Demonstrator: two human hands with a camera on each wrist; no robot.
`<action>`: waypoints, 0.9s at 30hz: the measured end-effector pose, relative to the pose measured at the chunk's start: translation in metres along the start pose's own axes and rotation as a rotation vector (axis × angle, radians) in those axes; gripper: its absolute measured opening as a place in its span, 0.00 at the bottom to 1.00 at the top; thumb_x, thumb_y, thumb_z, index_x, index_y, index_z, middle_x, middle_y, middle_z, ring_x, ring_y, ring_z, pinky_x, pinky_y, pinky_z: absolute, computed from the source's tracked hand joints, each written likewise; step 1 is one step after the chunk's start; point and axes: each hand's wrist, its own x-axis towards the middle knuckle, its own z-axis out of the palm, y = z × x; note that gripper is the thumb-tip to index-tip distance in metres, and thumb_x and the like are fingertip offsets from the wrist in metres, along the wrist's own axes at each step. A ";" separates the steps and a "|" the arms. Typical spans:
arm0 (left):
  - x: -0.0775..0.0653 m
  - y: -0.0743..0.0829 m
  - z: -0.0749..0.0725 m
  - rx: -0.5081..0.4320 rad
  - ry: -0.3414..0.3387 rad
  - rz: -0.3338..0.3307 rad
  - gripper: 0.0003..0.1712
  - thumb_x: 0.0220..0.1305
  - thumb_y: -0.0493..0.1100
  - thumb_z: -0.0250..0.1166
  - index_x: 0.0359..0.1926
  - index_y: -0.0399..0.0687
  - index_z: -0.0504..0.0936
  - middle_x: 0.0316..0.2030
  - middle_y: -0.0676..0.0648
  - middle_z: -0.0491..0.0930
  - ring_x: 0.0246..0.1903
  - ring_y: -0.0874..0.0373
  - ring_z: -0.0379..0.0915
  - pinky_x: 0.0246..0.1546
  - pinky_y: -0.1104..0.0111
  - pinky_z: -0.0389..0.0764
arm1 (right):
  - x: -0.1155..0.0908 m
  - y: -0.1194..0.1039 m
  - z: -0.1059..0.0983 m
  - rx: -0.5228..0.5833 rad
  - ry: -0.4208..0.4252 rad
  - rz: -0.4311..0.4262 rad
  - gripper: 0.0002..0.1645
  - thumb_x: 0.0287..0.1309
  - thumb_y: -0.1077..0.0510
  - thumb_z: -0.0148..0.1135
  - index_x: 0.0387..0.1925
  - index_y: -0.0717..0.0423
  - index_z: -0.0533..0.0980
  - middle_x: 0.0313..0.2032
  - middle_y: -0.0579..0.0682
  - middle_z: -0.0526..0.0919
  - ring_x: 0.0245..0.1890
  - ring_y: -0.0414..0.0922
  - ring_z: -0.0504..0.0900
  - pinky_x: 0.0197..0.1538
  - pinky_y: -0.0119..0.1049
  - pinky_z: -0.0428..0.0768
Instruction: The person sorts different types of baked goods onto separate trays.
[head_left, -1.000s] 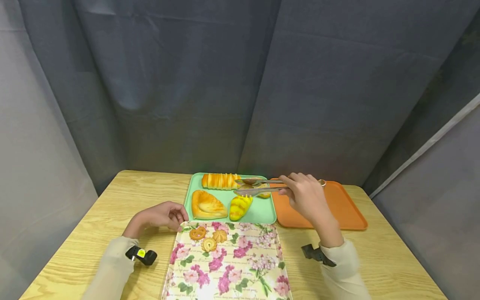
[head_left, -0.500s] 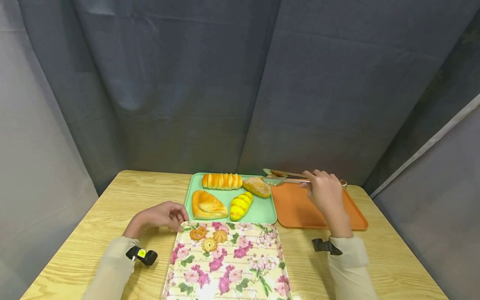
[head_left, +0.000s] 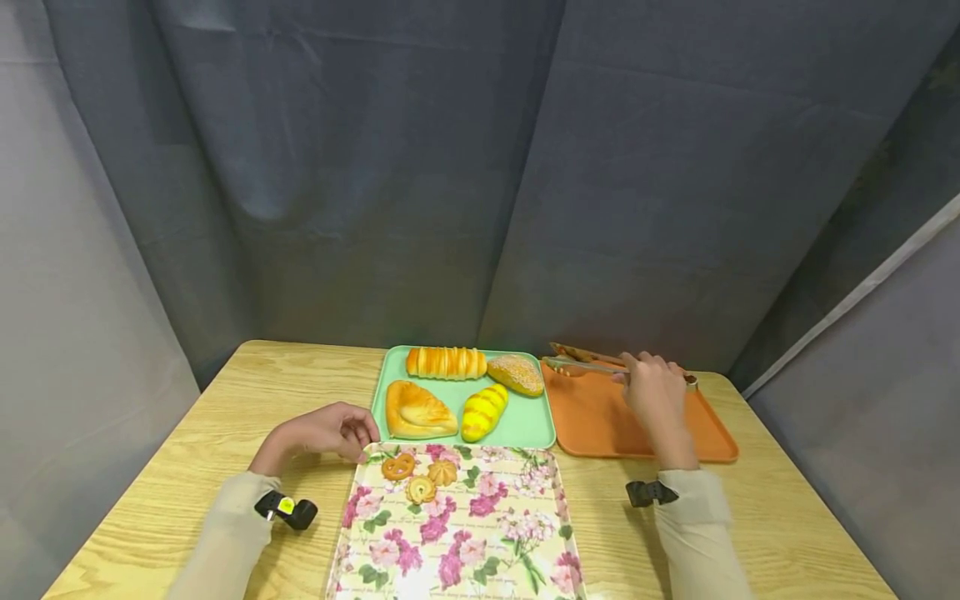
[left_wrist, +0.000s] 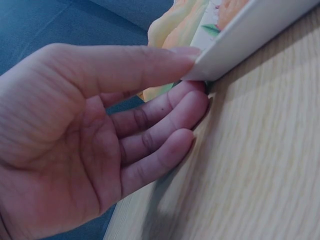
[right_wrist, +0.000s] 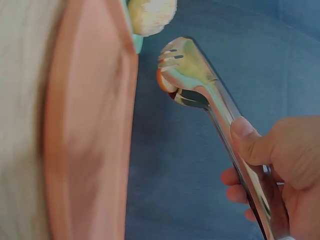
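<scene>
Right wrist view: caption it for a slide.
Right hand gripping tongs near the orange tray, bread at the top edge.

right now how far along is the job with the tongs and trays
Apparently done: three cookies lie on the floral tray. In hand: the right hand holds the tongs near the orange tray; whether they grip anything is unclear. Possibly left: four breads on the green tray.
</scene>
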 end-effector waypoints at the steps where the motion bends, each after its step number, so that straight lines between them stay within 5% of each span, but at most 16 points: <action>1: 0.000 0.000 0.000 0.002 0.000 0.000 0.16 0.56 0.32 0.72 0.46 0.34 0.81 0.37 0.35 0.81 0.34 0.55 0.75 0.36 0.69 0.79 | -0.001 0.001 0.003 0.001 0.000 0.005 0.14 0.55 0.68 0.70 0.45 0.62 0.86 0.31 0.62 0.86 0.28 0.58 0.81 0.36 0.54 0.80; 11: 0.002 -0.002 -0.001 0.000 0.004 -0.007 0.16 0.55 0.32 0.72 0.46 0.35 0.81 0.37 0.39 0.81 0.35 0.54 0.75 0.37 0.68 0.79 | -0.006 0.004 0.023 -0.013 -0.055 0.027 0.15 0.60 0.63 0.70 0.48 0.62 0.85 0.35 0.63 0.86 0.32 0.60 0.83 0.39 0.55 0.80; 18: 0.002 -0.002 0.000 0.001 0.002 -0.011 0.16 0.55 0.32 0.72 0.46 0.35 0.81 0.37 0.40 0.82 0.35 0.54 0.75 0.37 0.67 0.79 | -0.009 0.003 0.028 -0.039 -0.066 0.018 0.17 0.57 0.61 0.73 0.48 0.61 0.85 0.30 0.61 0.84 0.26 0.56 0.80 0.31 0.48 0.75; 27: 0.000 -0.001 0.000 0.000 0.008 -0.010 0.16 0.55 0.32 0.72 0.46 0.35 0.81 0.37 0.41 0.82 0.35 0.54 0.75 0.36 0.67 0.79 | -0.007 0.002 0.027 -0.037 -0.121 0.030 0.25 0.58 0.56 0.73 0.55 0.65 0.81 0.42 0.68 0.85 0.39 0.64 0.84 0.42 0.58 0.80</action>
